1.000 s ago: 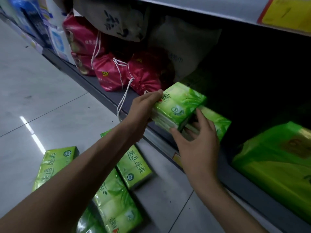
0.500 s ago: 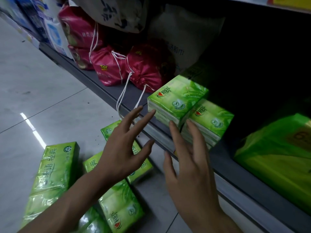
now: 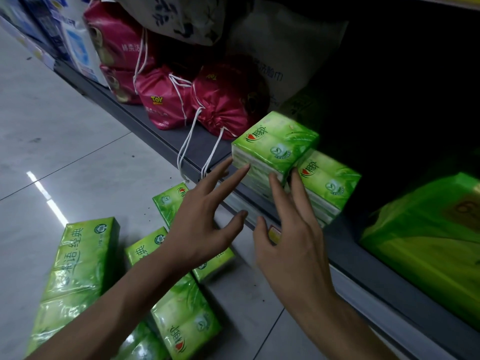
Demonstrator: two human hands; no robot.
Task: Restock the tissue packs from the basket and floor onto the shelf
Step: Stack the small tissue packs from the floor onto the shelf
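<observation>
With my left hand [image 3: 202,224] and right hand [image 3: 291,250] both spread and holding nothing, fingertips at the fronts of the two tissue packs [image 3: 275,149] perched on the shelf [image 3: 155,131] lip mid-frame, a careless nudge could tip them onto the floor packs [image 3: 78,261] at lower left.

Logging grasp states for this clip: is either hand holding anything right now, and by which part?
Nothing is held. The left hand and right hand are open, fingers straight by the shelved tissue packs.
</observation>
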